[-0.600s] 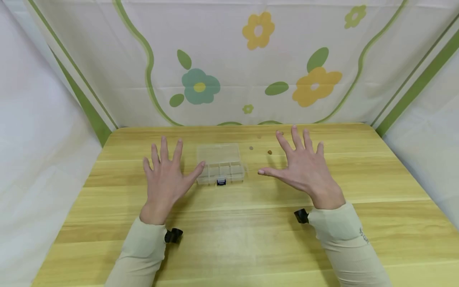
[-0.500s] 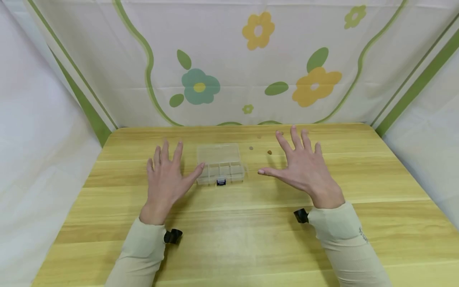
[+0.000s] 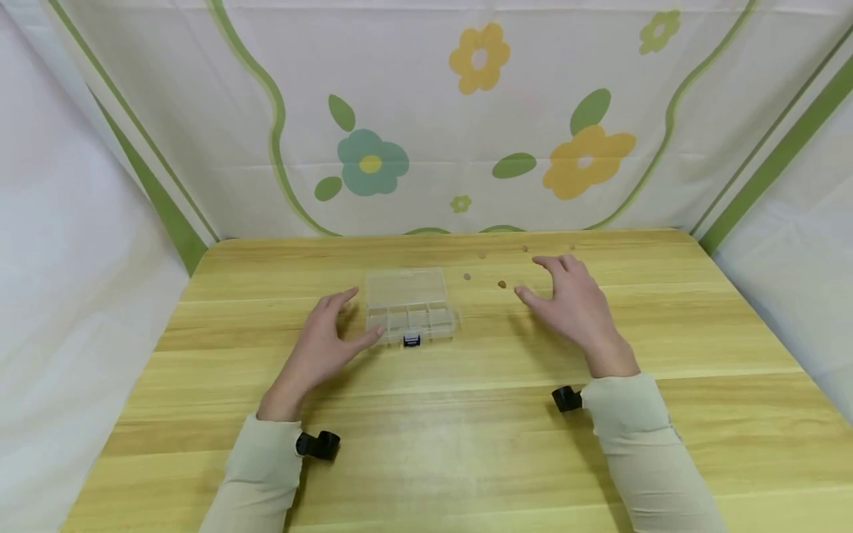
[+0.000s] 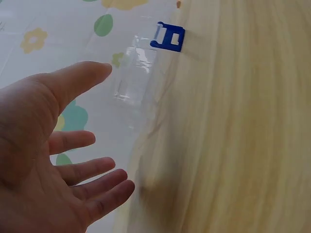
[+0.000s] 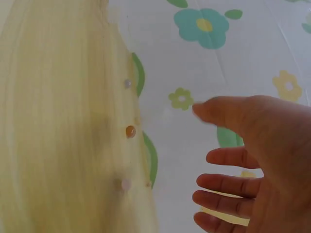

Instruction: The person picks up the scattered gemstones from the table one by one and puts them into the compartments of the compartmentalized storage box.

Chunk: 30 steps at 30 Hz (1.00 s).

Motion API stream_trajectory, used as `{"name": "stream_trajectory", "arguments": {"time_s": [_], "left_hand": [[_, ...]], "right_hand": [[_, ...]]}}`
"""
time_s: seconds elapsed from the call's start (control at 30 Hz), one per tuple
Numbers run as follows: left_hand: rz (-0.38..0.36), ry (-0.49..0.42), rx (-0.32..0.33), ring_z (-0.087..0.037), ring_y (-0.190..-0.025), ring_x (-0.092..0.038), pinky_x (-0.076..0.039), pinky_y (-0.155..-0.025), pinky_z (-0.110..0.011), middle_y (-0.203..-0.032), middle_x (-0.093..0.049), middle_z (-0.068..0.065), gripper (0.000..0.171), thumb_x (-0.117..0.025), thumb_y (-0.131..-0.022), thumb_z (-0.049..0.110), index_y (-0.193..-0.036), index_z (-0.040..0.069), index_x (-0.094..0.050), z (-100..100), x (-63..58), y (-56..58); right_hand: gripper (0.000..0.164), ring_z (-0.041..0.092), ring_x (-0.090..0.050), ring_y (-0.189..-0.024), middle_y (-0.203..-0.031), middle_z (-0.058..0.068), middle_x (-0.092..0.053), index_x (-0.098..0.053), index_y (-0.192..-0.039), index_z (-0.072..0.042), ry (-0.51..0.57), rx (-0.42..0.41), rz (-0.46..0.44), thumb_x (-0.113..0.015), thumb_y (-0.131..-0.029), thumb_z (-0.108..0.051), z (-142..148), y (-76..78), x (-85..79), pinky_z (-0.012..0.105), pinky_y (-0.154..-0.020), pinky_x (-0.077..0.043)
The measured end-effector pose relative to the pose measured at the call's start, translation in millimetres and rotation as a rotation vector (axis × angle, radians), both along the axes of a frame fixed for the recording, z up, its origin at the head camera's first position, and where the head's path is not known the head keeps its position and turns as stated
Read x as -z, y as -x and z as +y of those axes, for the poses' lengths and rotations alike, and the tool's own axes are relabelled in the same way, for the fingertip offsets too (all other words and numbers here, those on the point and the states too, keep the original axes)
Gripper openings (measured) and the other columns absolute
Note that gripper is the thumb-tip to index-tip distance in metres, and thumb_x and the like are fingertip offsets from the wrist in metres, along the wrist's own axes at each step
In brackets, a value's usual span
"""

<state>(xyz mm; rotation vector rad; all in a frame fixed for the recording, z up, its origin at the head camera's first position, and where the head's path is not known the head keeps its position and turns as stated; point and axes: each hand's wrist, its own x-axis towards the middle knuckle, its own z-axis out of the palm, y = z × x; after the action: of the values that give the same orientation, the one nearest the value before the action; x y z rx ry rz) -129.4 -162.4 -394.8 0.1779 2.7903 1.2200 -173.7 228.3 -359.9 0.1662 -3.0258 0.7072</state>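
Observation:
A clear plastic compartment box (image 3: 408, 320) stands on the table, its transparent lid (image 3: 405, 287) swung back and a dark blue latch (image 4: 171, 37) at its front. My left hand (image 3: 321, 339) hovers at the box's left side, fingers relaxed and thumb apart. In the head view that thumb overlaps the box's front left corner; the left wrist view shows a gap. To the right, my right hand (image 3: 578, 307) hangs over the table with loosely bent fingers, holding nothing. Nearest it lie an orange-brown bead-like piece (image 5: 130, 131), a pale one (image 5: 127, 83) and a pinkish one (image 5: 126, 185).
More small pieces lie towards the back edge, such as a faint one (image 3: 525, 249) and another (image 3: 571, 247). Behind the wooden table (image 3: 440, 444) hangs a white curtain (image 3: 426, 111) with printed flowers. A black wrist camera (image 3: 320, 446) sits on each sleeve.
Both hands were spread wide with fingers pointing away; now their fingers are bent and drawn in. The right hand has shifted slightly right, uncovering a small piece at the back. The box has stayed put.

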Motion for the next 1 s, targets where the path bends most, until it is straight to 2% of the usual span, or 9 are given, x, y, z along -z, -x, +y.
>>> {"name": "stream_trajectory", "arguments": {"time_s": [0.13, 0.33, 0.5, 0.63, 0.8, 1.0], "left_hand": [[-0.031, -0.036, 0.005, -0.046, -0.148, -0.047, -0.045, -0.120, -0.068, -0.163, -0.048, -0.023, 0.083, -0.079, -0.098, 0.041, -0.164, 0.007, -0.042, -0.6, -1.0, -0.3], [-0.071, -0.058, 0.009, -0.044, -0.142, -0.053, -0.049, -0.116, -0.064, -0.158, -0.055, -0.022, 0.084, -0.085, -0.093, 0.038, -0.161, 0.008, -0.047, -0.1, 1.3, 0.0], [-0.057, -0.075, 0.024, -0.043, -0.145, -0.051, -0.045, -0.123, -0.062, -0.158, -0.055, -0.022, 0.083, -0.086, -0.092, 0.034, -0.160, 0.004, -0.048, 3.3, 4.7, 3.3], [-0.035, -0.066, 0.043, -0.043, -0.150, -0.048, -0.041, -0.127, -0.061, -0.160, -0.054, -0.023, 0.081, -0.085, -0.094, 0.032, -0.159, 0.001, -0.048, 7.4, 6.5, 5.0], [-0.042, -0.069, 0.032, -0.044, -0.149, -0.049, -0.042, -0.126, -0.062, -0.160, -0.053, -0.025, 0.079, -0.083, -0.096, 0.031, -0.159, 0.000, -0.047, 12.3, 7.2, 6.3], [-0.050, -0.099, -0.008, -0.044, -0.146, -0.050, -0.042, -0.126, -0.061, -0.156, -0.055, -0.026, 0.084, -0.083, -0.096, 0.029, -0.162, -0.001, -0.041, 15.0, 7.9, 6.6]], "right_hand": [[0.059, 0.042, -0.053, -0.134, -0.147, 0.020, -0.052, -0.054, -0.153, -0.006, 0.042, 0.004, -0.028, -0.066, -0.105, -0.039, 10.0, 4.3, 8.8, 0.065, -0.107, -0.051], [0.043, 0.038, -0.063, -0.121, -0.132, 0.018, -0.063, -0.065, -0.137, -0.003, 0.118, -0.034, -0.106, -0.070, -0.104, -0.030, 25.9, 10.9, 21.1, 0.058, -0.105, -0.054], [0.035, 0.032, -0.067, -0.104, -0.117, 0.017, -0.071, -0.070, -0.126, -0.004, 0.134, -0.047, -0.151, -0.074, -0.101, -0.029, 34.9, 12.6, 27.9, 0.047, -0.094, -0.057], [0.030, 0.027, -0.064, -0.098, -0.110, 0.011, -0.072, -0.072, -0.119, -0.009, 0.126, -0.043, -0.199, -0.077, -0.099, -0.031, 38.2, 11.8, 28.4, 0.037, -0.087, -0.051], [0.027, 0.026, -0.065, -0.099, -0.109, 0.009, -0.073, -0.074, -0.116, -0.010, 0.108, -0.051, -0.229, -0.078, -0.098, -0.030, 39.3, 12.5, 28.0, 0.036, -0.088, -0.050], [0.022, 0.025, -0.065, -0.096, -0.106, 0.008, -0.074, -0.075, -0.114, -0.010, 0.091, -0.058, -0.232, -0.075, -0.100, -0.027, 39.1, 14.5, 28.8, 0.035, -0.086, -0.050]]}}
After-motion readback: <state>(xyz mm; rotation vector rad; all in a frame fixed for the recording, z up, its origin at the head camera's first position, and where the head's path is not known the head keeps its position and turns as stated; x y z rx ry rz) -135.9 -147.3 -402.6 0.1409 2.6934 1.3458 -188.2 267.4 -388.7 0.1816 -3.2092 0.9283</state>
